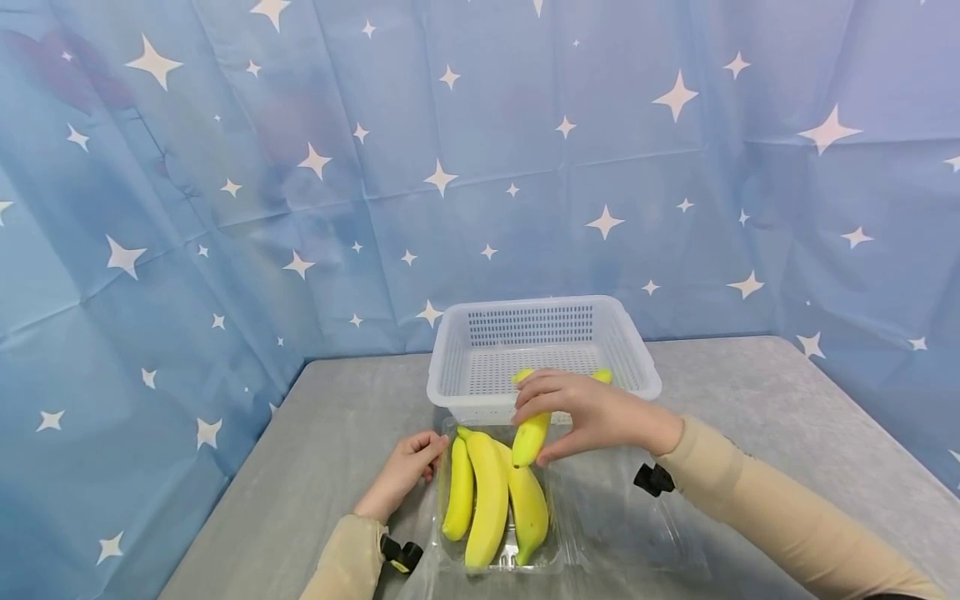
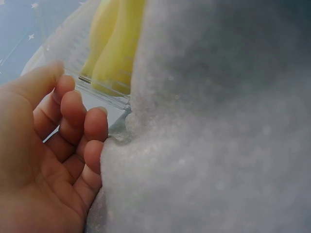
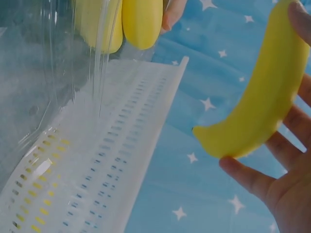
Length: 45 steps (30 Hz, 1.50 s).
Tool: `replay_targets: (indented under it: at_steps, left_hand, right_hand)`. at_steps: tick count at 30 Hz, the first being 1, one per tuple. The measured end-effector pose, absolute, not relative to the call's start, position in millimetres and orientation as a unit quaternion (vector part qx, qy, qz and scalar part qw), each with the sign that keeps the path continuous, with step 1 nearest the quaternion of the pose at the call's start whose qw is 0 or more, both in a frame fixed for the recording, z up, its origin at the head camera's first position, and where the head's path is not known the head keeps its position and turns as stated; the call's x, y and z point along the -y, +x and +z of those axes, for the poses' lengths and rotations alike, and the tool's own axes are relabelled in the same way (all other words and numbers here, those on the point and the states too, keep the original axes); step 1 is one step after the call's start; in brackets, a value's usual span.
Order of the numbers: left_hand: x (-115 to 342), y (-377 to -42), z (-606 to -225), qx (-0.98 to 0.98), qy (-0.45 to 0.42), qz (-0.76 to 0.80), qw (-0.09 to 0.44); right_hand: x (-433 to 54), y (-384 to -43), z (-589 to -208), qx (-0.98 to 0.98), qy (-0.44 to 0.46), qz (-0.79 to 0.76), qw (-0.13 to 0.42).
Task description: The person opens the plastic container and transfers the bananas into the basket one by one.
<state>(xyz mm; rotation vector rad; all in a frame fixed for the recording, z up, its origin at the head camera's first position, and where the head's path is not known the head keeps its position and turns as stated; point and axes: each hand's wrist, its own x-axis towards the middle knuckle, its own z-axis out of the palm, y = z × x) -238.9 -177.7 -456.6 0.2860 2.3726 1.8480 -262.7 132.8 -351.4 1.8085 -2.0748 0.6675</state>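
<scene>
My right hand holds a yellow banana between thumb and fingers, raised over the far end of a clear plastic box. Three more bananas lie in this box: a slim one, a long one in the middle and one at the right. At the box's far left corner, my left hand pinches the rim with thumb and forefinger. Its other fingers are curled in. A blurred pale surface covers much of the left wrist view.
Directly behind the box stands a white slotted basket. A banana tip shows inside it, partly hidden by my right hand. The box's clear lid lies folded out to the right on the grey table. A blue star-patterned cloth hangs behind.
</scene>
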Motion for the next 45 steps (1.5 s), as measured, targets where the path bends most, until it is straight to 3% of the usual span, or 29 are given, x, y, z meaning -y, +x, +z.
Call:
replay_targets:
  at_steps: [33,45]
  left_hand:
    - [175,-245,-453,-0.782,0.093,0.612,0.073]
    - [179,-241,-456,-0.783,0.087,0.611,0.075]
  right_hand:
    - [-156,-290,-342,0.785,0.558,0.218,0.159]
    - [-163,-300,-343,0.809,0.53,0.213,0.136]
